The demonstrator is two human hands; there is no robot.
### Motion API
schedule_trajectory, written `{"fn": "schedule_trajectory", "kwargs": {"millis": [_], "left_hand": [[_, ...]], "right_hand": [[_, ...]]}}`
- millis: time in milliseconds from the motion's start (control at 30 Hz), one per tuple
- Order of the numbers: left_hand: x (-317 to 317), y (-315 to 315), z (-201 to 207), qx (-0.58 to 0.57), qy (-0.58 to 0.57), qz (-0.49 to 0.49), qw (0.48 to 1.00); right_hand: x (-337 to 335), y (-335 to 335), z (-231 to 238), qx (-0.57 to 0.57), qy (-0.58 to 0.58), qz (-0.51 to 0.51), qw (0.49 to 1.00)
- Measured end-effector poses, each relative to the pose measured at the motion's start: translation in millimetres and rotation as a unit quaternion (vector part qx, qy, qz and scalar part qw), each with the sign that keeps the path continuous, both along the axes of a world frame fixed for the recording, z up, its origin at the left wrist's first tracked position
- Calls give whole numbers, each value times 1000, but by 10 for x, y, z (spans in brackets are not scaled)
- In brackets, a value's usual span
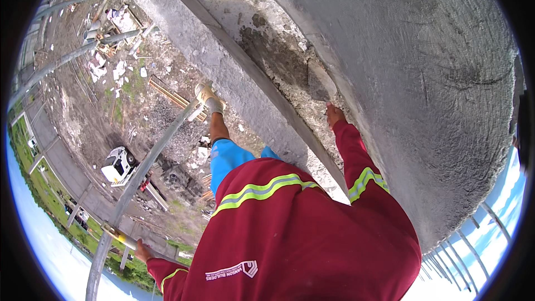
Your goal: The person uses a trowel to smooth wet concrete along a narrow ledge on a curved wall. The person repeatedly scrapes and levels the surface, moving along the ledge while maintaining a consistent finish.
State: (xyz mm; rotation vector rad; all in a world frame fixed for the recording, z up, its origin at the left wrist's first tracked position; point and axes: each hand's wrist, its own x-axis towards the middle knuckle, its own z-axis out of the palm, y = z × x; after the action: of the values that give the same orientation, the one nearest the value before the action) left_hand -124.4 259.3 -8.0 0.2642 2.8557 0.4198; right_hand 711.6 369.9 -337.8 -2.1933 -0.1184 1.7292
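Observation:
My right hand is closed round the handle of a trowel. Its flat blade lies against the rough mortar in a trough-like concrete ledge, beside the base of a grey plastered wall. Dark, damp-looking mortar covers part of the ledge just beyond the blade. Down at the left, my left hand grips a metal pole with a yellowish stretch near its far end. That pole meets a longer scaffold tube.
A raised concrete lip borders the ledge. My foot in a tan shoe stands at the scaffold tube's upper end. Far below lie rubble, planks and a white truck. More scaffold tubes cross at upper left.

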Motion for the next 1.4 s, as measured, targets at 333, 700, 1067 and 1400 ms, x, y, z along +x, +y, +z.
{"fn": "schedule_trajectory", "kwargs": {"millis": [333, 700, 1067, 1400], "left_hand": [[66, 58, -16, -17, 61, -24, 998], [137, 101, 60, 24, -13, -12, 1000], [32, 45, 21, -9, 7, -7, 1000], [159, 142, 23, -10, 35, -9, 999]], "right_hand": [[-342, -146, -352, 106, -281, 323, 898], [-161, 649, -199, -61, -32, 85, 994], [-471, 77, 17, 99, -37, 61, 993], [-347, 1013, -429, -1, -83, 132, 988]]}}
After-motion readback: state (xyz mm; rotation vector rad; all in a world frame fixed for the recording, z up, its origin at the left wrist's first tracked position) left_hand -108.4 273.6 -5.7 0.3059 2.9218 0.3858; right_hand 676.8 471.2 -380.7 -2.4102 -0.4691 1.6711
